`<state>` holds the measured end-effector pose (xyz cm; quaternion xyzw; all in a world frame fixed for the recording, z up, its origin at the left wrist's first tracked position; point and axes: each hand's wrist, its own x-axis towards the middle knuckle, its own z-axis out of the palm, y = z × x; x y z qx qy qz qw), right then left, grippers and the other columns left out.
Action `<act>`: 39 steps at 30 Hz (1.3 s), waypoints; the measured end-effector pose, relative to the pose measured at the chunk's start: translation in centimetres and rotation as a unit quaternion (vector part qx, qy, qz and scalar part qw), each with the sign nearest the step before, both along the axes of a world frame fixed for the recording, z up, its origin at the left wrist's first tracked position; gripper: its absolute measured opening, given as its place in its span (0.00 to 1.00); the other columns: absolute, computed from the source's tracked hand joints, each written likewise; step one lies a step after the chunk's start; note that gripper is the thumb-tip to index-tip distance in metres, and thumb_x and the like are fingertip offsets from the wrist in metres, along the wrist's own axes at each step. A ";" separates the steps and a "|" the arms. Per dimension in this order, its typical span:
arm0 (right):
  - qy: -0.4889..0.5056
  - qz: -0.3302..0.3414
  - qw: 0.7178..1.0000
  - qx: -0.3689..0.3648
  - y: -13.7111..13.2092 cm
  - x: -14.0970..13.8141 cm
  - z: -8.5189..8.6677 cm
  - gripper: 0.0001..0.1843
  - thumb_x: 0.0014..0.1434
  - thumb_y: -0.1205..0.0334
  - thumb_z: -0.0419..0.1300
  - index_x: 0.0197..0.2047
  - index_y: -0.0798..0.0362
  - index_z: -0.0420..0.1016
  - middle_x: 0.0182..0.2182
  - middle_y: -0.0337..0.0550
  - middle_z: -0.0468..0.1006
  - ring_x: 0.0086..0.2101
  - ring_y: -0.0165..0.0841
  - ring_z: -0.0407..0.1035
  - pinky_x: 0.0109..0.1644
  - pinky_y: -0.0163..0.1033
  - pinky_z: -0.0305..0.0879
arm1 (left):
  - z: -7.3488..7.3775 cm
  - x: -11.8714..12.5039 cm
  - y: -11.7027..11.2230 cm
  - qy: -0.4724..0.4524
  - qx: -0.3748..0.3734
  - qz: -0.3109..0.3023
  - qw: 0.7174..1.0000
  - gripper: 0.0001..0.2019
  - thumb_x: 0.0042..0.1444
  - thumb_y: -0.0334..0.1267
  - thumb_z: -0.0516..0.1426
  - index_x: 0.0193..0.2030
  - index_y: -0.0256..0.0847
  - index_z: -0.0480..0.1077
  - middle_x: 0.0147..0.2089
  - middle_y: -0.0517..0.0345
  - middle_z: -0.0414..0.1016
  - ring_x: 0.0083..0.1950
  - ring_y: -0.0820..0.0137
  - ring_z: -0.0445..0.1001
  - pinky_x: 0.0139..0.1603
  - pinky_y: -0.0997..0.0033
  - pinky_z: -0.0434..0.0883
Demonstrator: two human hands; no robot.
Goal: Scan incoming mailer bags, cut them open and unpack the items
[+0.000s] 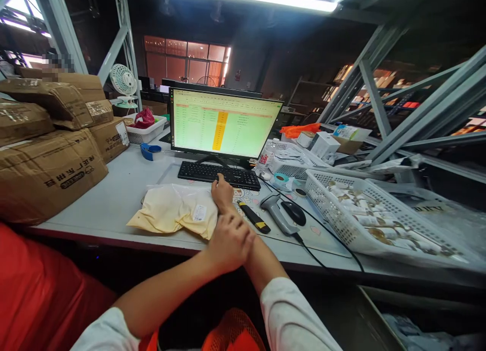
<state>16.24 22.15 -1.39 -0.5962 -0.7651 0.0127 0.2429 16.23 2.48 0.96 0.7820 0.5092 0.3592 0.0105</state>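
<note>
My left hand [232, 239] is wrapped across my right forearm [261, 262], its fingers curled over it near the wrist. Beyond it, my right hand [222, 193] reaches the front edge of the black keyboard [197, 172] with one finger stretched out over the keys and nothing held. Just left of that hand lies a pale yellow plastic bag [163, 209] bearing a white label [199, 212]. To the right are a black and yellow utility knife [253, 217], a grey barcode scanner [276, 214] and a black mouse [293, 212]. A monitor [243, 123] behind the keyboard shows a spreadsheet.
Cardboard boxes [49, 163] are piled on the left, near a small fan [123, 80] and a blue tape dispenser [151, 151]. On the right stands a white basket [330, 214] of small wrapped items. The scanner's cable [315, 257] runs over the desk's front edge.
</note>
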 end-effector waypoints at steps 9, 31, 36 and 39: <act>0.016 0.005 1.000 0.021 -0.2 1.1 0.1 0.24 0.73 0.61 0.45 0.68 0.55 0.62 0.47 0.53 0.81 0.47 0.40 0.76 0.50 0.39 0.64 | 0.6 0.9 1.2 0.034 -0.027 0.036 0.998 0.13 0.68 0.45 0.55 0.43 0.36 0.75 0.48 0.41 0.76 0.52 0.52 0.69 0.52 0.46 0.69; 0.030 0.049 0.998 0.024 -0.6 0.6 1.1 0.23 0.72 0.61 0.46 0.66 0.55 0.66 0.51 0.53 0.79 0.50 0.40 0.73 0.55 0.41 0.63 | 4.1 -0.9 -3.8 -0.093 -0.119 -0.228 0.962 0.15 0.69 0.48 0.52 0.39 0.41 0.73 0.46 0.48 0.76 0.53 0.57 0.70 0.57 0.51 0.69; -0.057 0.186 0.978 -0.070 -1.7 0.3 0.5 0.37 0.62 0.36 0.60 0.66 0.51 0.67 0.66 0.56 0.65 0.64 0.52 0.58 0.66 0.53 0.54 | 10.0 -6.2 -9.7 -0.374 -0.150 -0.393 0.827 0.21 0.67 0.58 0.51 0.33 0.48 0.75 0.36 0.51 0.74 0.44 0.59 0.74 0.50 0.54 0.73; -0.105 0.226 0.958 -0.140 -2.9 -0.3 -0.1 0.55 0.53 0.29 0.64 0.74 0.50 0.54 0.68 0.61 0.62 0.65 0.58 0.57 0.66 0.61 0.52 | 11.2 -7.6 -12.6 -0.426 -0.232 -0.349 0.801 0.14 0.64 0.52 0.54 0.33 0.56 0.78 0.27 0.51 0.70 0.38 0.56 0.73 0.43 0.50 0.73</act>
